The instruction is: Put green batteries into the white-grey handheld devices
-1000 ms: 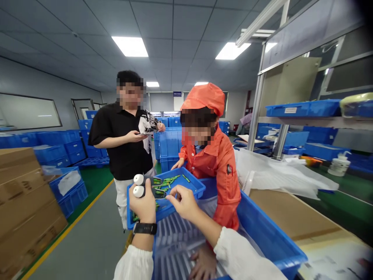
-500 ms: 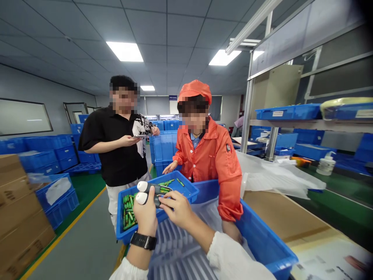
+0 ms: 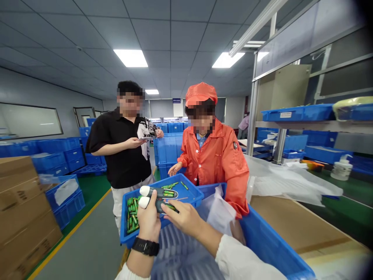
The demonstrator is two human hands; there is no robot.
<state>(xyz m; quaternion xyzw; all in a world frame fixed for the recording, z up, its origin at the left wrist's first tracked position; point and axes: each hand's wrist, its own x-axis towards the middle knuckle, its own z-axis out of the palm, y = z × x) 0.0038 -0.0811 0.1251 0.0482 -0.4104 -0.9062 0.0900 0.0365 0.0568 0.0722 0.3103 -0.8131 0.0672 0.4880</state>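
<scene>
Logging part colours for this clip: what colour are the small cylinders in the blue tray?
Green, seen in the head view: the cylinders lie loose in the blue tray.

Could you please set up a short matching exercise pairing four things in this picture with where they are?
Things:
1. two white-tipped dark tools
2. green cylindrical parts
3. wristwatch
4. phone

Places:
A. in the small blue tray
B. held by the person in the black shirt
C. gripped in the left hand
D. on the left wrist

Pairs: 1-C, 2-A, 3-D, 4-B
</scene>
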